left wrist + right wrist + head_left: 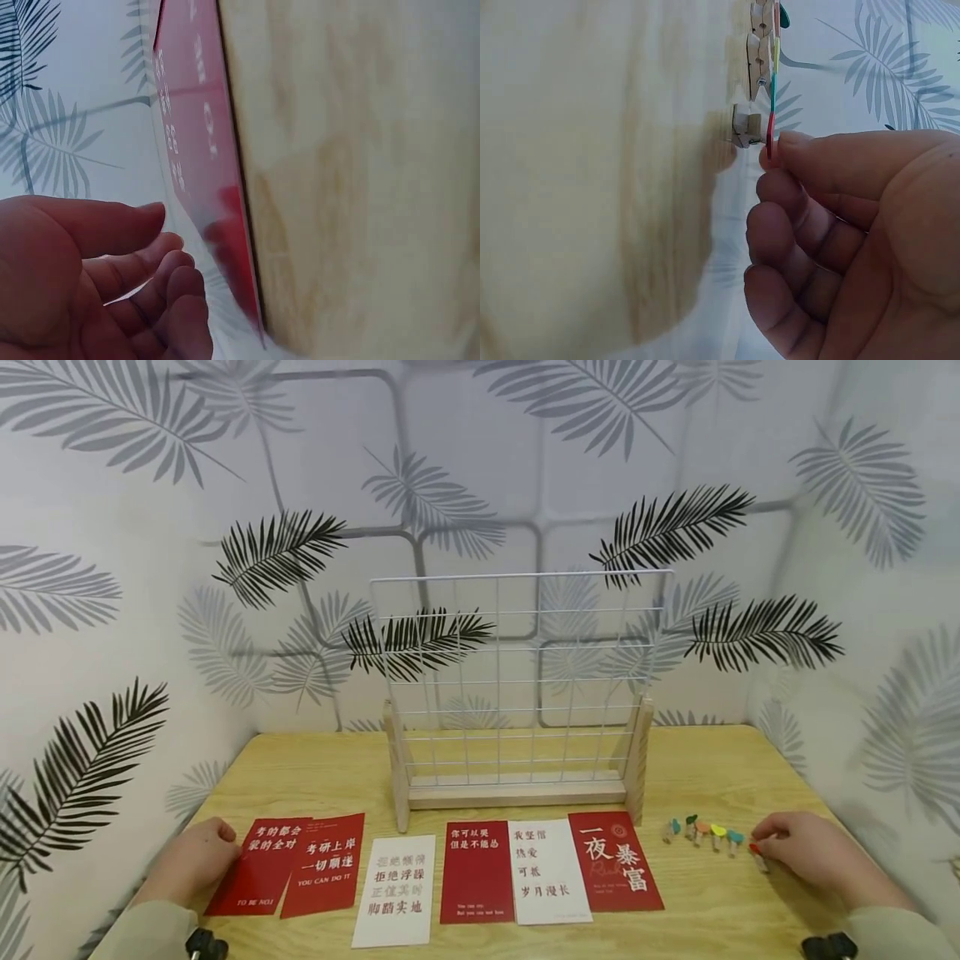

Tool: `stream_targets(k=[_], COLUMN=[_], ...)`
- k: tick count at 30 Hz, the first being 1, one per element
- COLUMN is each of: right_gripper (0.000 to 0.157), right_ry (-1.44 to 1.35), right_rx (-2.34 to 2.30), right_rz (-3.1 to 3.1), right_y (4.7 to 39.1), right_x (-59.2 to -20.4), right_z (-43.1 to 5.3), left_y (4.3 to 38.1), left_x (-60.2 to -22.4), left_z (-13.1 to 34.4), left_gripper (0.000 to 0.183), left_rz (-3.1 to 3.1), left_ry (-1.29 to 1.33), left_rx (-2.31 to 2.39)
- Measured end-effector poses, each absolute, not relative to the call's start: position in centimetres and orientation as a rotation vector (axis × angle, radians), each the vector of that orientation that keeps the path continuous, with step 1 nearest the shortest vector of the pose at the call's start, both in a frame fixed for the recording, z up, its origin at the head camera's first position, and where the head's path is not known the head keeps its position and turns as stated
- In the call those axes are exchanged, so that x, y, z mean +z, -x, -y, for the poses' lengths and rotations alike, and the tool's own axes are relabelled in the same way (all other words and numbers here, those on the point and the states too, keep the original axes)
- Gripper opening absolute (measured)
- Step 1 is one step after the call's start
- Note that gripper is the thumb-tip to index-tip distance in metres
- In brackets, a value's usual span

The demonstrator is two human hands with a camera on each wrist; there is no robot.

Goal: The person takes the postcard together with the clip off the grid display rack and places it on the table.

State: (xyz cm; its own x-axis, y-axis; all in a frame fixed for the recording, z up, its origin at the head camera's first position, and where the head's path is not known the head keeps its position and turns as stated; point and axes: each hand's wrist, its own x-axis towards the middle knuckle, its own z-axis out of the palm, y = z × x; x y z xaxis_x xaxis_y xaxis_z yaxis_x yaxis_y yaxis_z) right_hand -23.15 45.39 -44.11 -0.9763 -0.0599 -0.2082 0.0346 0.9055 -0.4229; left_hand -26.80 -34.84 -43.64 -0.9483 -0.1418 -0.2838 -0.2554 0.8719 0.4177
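My left hand [197, 853] is at the left edge of the outermost red card [255, 872]. In the left wrist view, its fingers [184, 300] are loosely bent beside that card with nothing between them and the thumb. Over on the right, my right hand [798, 847] pinches a small wooden clothespin [760, 860] by its red top, between thumb and fingertip. That clothespin [744, 126] is close over the table in the right wrist view. Several more clothespins [718, 837], with blue, green, orange and yellow tops, lie in a row left of it.
Along the front of the wooden table [705, 910] lie more cards: a red one [322, 868] overlapping the outermost, a white one [393, 893], then red [477, 881], white [550, 872] and red [615, 864]. A white wire grid [498, 693] stands behind them in a wooden base [517, 793].
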Motion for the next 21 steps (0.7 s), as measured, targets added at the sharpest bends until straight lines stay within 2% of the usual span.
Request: stream_targets(k=[8,15,21], right_gripper=[0.025,0.040,0.044], right_ry=[-0.003,0.017,0.061], right_rx=[-0.622,-0.643,-0.658], right_rz=[-2.920,-3.003,-3.079], right_y=[23.3,23.0,23.1], right_x=[-43.9,-43.3,-42.0], right_z=[-45.3,-44.5,-43.0], left_y=[26.8,26.6,26.2], left_x=[-42.3,-41.3,-40.6], left_z=[33.1,30.8,28.6], left_gripper=[0.037,0.048,0.056], left_rz=[-2.829,-3.002,-3.081], left_ry=[0.308,0.112,-0.054], left_rx=[0.696,0.697,0.754])
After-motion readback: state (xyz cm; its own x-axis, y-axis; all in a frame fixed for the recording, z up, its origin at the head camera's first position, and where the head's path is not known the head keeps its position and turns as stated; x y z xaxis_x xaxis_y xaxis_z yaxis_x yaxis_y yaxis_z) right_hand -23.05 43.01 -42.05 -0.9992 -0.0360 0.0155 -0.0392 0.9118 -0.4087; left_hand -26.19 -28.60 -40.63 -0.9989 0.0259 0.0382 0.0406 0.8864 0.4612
